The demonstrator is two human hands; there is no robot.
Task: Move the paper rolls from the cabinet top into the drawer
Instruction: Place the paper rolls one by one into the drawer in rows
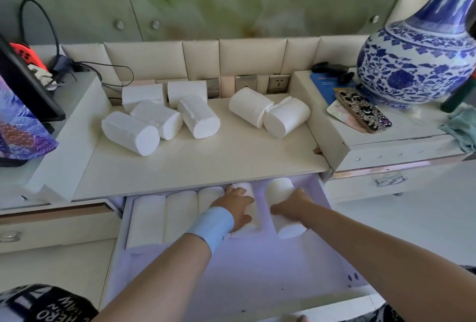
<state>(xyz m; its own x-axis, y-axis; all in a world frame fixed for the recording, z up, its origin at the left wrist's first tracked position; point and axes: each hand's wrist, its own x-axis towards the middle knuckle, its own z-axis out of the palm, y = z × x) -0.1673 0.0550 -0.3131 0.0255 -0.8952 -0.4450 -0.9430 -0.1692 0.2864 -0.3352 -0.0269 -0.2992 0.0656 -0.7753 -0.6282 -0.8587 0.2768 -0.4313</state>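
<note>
Several white paper rolls lie on the cabinet top (206, 162): a cluster at the left (159, 115) and two at the right (268, 113). Below it the drawer (257, 270) stands open. Three rolls (164, 216) lie side by side along its left. My left hand (235, 208), with a light blue wristband, grips a roll (247, 190) next to those three. My right hand (291, 205) holds another roll (283, 208) further right in the drawer. Both held rolls reach partly under the cabinet top's edge.
A large blue-and-white vase (422, 59), a patterned phone case (363, 110) and a teal cloth (461, 128) sit on the raised right shelf. A dark screen (23, 84), cables and a red controller (25, 53) are on the left shelf. Closed drawers flank the open one.
</note>
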